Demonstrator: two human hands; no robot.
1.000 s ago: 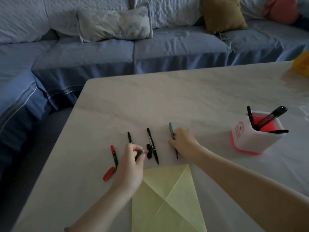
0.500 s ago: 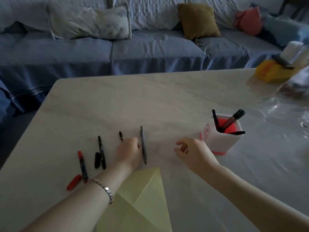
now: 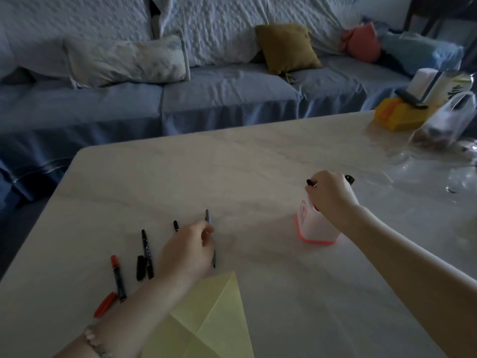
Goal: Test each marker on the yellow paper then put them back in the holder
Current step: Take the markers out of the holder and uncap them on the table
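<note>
Four markers lie in a loose row on the pale marble-look table (image 3: 258, 156), each pointing away from the person, apparently laid out so they can be taken one at a time. Farthest left is a red-tipped marker with a dark barrel (image 3: 118, 278), its loose red cap (image 3: 105, 304) just beside its near end (so this one is uncapped, and seems either tested or ready for testing). Next comes a black marker (image 3: 147, 254) with its black cap (image 3: 140, 267) lying alongside, touching or nearly so. A third marker (image 3: 176, 225) shows only its far tip past the left hand (image 3: 187, 251), which lies knuckles-up over the row with the wrist low and fingers curled; its fingertips meet the thin grey pen (image 3: 210, 236) at the right end of the row, but whether they are pinching it or only resting on it cannot be told.

The folded sheet of yellow paper (image 3: 206, 321) sits near the table's front edge, just by the left wrist, handy for test strokes; no marks on it are visible.

Well to the right stands the white holder with a red-pink base rim (image 3: 313, 228). The right hand (image 3: 331, 200) arches over its mouth from above, forearm stretched forward, fingers closed around a black marker in the holder (image 3: 310, 182); a second dark end (image 3: 349, 179) pokes out behind the knuckles. It reads as drawing out the next marker for testing, though it could equally be returning one.
</note>
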